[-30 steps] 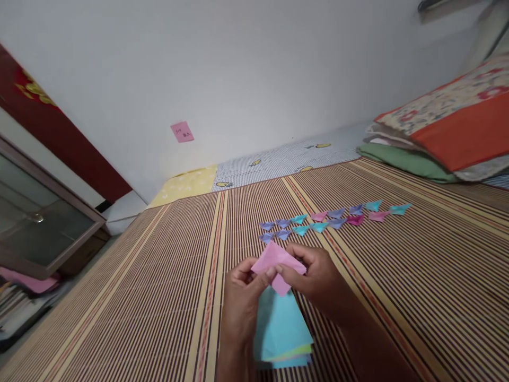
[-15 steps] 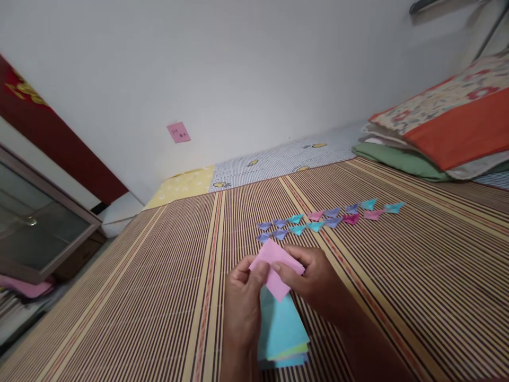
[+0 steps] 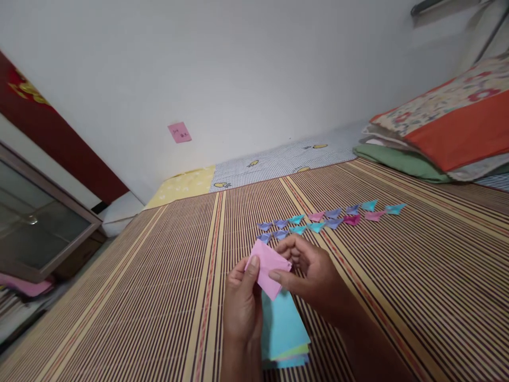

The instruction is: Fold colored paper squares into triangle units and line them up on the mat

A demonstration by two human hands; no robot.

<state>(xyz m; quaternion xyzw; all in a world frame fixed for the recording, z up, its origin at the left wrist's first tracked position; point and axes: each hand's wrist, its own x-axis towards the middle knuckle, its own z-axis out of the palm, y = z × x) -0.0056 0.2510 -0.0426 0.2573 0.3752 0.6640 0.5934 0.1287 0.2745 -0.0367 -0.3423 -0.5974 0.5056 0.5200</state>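
A pink folded square of origami paper is pinched at its left corner by my left hand, thumb on top. My right hand is loosened around the paper's right corner. Its thumb tip lies over the face of the paper, though I cannot tell if it touches, and its other fingers are spread apart behind. Below the pink piece, a stack of coloured paper lies on the striped mat, light blue sheet uppermost. My left hand and wrist hide its left side.
Two rows of small folded paper boats in purple, blue and pink sit beyond my hands on the striped mat. Folded bedding is piled at the right. A pink note hangs on the wall; a glass-doored cabinet stands left.
My right hand has loosened from the pink paper, its fingers spreading apart. The paper has turned slightly and shifted left in my left hand.
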